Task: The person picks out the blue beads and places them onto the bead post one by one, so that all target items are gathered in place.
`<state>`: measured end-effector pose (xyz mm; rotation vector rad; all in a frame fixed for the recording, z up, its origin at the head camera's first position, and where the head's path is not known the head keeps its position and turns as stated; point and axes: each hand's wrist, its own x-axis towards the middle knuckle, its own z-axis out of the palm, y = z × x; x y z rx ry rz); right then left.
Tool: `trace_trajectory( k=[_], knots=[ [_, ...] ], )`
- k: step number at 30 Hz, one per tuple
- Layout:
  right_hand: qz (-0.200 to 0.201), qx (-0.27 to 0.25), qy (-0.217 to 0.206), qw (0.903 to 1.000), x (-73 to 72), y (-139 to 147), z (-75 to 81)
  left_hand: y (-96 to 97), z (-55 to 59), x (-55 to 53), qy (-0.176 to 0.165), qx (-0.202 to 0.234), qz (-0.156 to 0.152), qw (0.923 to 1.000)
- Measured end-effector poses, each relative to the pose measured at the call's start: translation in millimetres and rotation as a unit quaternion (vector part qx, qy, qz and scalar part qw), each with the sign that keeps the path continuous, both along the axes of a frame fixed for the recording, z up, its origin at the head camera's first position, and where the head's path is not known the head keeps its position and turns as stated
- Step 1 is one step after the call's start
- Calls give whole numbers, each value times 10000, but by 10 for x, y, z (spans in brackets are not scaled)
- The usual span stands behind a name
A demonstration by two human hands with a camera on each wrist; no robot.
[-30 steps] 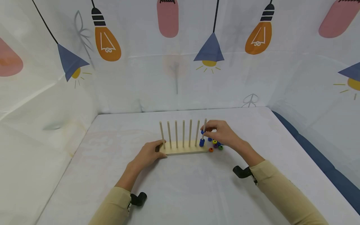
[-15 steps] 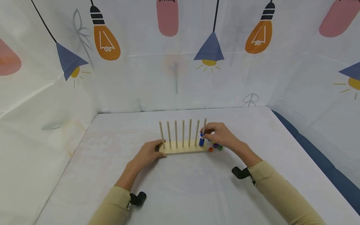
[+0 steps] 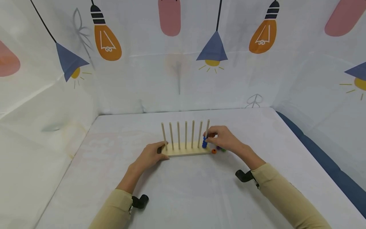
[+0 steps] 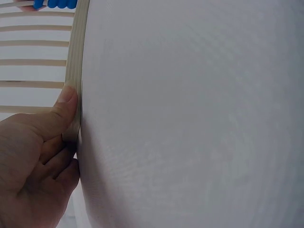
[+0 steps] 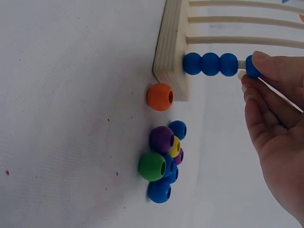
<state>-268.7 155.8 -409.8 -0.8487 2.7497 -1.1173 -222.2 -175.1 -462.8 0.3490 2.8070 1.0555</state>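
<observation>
A pale wooden peg board [image 3: 186, 152] with a row of upright rods stands mid-table. My left hand [image 3: 150, 156] grips its left end, the thumb along the front edge in the left wrist view [image 4: 71, 61]. At the rightmost rod, my right hand [image 3: 224, 137] pinches a blue bead [image 5: 251, 67] between thumb and fingers; the bead is threaded on the rod. Below it, three blue beads [image 5: 210, 64] are stacked against the base, with a short bit of bare rod between. The other rods hold no beads.
An orange bead [image 5: 160, 97] lies right at the board's right end. Beyond it is a cluster of loose beads: green [image 5: 152, 166], purple [image 5: 162, 138], yellow [image 5: 175, 147] and several blue. A white patterned sheet [image 3: 177, 79] rises behind the table [image 3: 183, 190].
My right hand has moved down along the rightmost rod, bringing the pinched blue bead lower toward the stacked ones. The left hand keeps its grip on the peg board.
</observation>
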Motion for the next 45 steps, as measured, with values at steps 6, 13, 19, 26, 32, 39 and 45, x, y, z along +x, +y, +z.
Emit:
trace_trajectory(
  k=[6, 13, 19, 26, 32, 39, 45],
  knots=[
    [20, 26, 18, 10000, 9, 1, -25, -6, -7, 2, -25, -18, 40, 10000],
    [-80, 104, 97, 9999, -17, 27, -44, -6, -7, 8, -37, 29, 30, 10000],
    [-132, 177, 134, 9997, -45, 80, -56, -14, 0, -4, -31, 21, 27, 10000],
    [-140, 285, 181, 9993, -68, 128, -93, -17, 5, 5, 21, 2, 9, 10000],
    [-162, 316, 264, 9990, -108, 216, -163, -16, -9, 12, 44, -25, -11, 10000],
    [-358, 678, 213, 9968, -177, 284, -221, -12, -13, 5, 39, -43, -14, 10000],
    [-457, 955, 50, 9944, -200, 275, -249, -14, -14, 19, 13, -6, -9, 10000]
  ],
)
